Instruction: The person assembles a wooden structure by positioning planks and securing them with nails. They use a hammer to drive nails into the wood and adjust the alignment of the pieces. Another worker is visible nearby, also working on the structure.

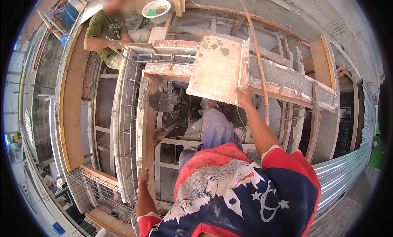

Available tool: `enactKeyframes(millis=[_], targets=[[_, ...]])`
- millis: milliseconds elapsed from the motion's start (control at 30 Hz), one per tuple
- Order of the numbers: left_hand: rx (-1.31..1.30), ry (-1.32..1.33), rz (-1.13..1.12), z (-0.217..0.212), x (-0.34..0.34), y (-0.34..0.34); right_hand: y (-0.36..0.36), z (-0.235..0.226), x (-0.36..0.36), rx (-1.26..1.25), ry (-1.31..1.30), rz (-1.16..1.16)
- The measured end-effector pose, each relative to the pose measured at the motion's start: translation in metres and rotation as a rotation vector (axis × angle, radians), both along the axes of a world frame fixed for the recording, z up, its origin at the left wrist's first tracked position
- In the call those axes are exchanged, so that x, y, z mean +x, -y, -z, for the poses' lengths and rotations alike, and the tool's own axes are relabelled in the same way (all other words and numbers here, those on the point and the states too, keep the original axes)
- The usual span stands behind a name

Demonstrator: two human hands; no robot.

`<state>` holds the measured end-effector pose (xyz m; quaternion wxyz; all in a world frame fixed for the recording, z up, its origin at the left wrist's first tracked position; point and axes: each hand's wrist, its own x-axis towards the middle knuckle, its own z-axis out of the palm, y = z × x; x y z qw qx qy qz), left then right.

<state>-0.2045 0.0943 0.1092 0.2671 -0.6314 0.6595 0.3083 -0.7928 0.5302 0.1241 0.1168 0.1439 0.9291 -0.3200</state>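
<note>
My right hand [244,94] is closed on the lower right corner of a plywood panel [216,67], by the batten along its edge. The panel lies tilted across a formwork beam [286,82] and has dried cement smears on its face. Lower at the left, my left hand [143,179] is closed on the edge of a long formwork board [144,130], which runs toward me beside a row of rebar. Its fingertips are small and partly hidden. One of my legs [219,126] reaches down into the opening between the beams.
A co-worker [107,34] in a green shirt sits at the upper left near projecting rebar. Behind the panel stands a white bucket [156,11] with something green inside. A thin pole [258,56] slants beside the panel. Corrugated metal sheets [348,175] line the right. Deep gaps lie between beams.
</note>
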Motion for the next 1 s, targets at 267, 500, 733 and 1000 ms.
enactKeyframes(millis=[267, 500, 733, 1000], targets=[[0.159, 0.005, -0.132, -0.032, -0.048, 0.003, -0.100, -0.058, -0.017, -0.117, -0.164, 0.090], [0.096, 0.014, 0.005, -0.012, -0.028, 0.013, -0.220, -0.028, -0.058, -0.007, -0.170, 0.344], [-0.154, -0.134, 0.097, -0.034, -0.057, 0.028, -0.333, 0.024, -0.086, -0.361, 0.061, 0.582], [-0.561, -0.242, 0.200, -0.025, -0.118, 0.041, -0.345, 0.059, -0.087, -0.212, 0.172, 0.581]])
